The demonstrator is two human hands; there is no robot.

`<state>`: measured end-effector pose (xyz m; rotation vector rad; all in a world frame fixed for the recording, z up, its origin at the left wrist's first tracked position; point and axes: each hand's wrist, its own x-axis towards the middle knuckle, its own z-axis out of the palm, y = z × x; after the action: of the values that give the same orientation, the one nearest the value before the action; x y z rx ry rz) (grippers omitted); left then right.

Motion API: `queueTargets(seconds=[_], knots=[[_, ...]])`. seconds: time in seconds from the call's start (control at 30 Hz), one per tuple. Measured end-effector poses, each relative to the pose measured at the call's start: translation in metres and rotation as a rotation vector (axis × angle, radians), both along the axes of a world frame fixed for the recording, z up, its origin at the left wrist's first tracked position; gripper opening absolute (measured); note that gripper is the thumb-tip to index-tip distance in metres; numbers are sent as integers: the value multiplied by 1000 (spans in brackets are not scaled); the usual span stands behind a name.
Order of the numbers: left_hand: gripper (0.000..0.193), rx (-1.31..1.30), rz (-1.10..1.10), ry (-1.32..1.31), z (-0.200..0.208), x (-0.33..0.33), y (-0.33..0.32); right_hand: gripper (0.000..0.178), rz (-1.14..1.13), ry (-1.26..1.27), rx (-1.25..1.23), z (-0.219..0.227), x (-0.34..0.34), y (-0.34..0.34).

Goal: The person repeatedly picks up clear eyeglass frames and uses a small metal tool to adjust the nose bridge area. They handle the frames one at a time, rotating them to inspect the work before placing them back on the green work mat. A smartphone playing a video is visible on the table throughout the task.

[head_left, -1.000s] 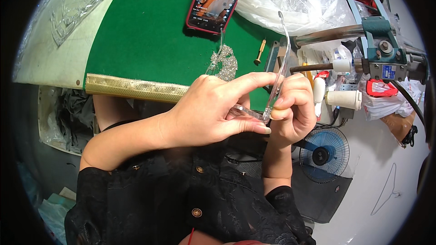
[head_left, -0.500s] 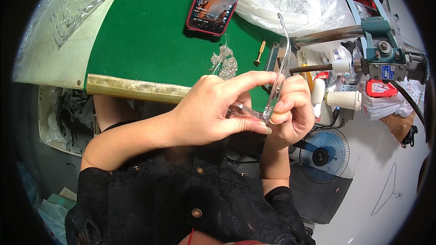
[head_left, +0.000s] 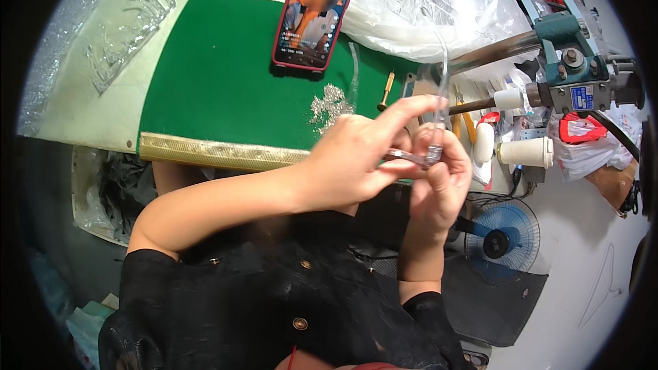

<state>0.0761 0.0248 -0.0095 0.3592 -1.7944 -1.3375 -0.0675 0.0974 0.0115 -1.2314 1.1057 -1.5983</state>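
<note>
My left hand (head_left: 353, 157) pinches the front part of a clear plastic eyeglass frame (head_left: 440, 120); its index finger is stretched along the frame's upright temple. Closed around the hinge corner, my right hand (head_left: 451, 175) has its thumb below the joint and its fingers behind. The temple rises from both hands, its curved tip pointing away from me. Most of the front is hidden by my left fingers. Beyond my left hand, a heap of tiny silvery metal pieces (head_left: 327, 106) lies on the green mat (head_left: 212, 75). A loose clear temple (head_left: 354, 68) lies next to the heap.
A phone (head_left: 312, 24) stands at the mat's far edge. Right of it are a small brass screwdriver (head_left: 387, 91), a bag of clear parts (head_left: 418, 7) and a metal press-like machine (head_left: 569, 62). Clear frames (head_left: 130, 41) lie far left. A fan (head_left: 497, 241) is low right.
Both hands and the eyeglass frame have shifted right relative to the metal heap. The temple stands more upright, and my right thumb has moved below the hinge. The whole view has shifted slightly.
</note>
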Motion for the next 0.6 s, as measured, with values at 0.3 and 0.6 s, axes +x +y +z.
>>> queueTargets(seconds=[0.3, 0.6], knots=[[23, -18, -64, 219, -7, -88, -12, 40, -169, 0, -91, 19, -86, -6], [16, 101, -53, 203, 3, -126, -17, 28, -235, 29, -90, 28, -115, -22]])
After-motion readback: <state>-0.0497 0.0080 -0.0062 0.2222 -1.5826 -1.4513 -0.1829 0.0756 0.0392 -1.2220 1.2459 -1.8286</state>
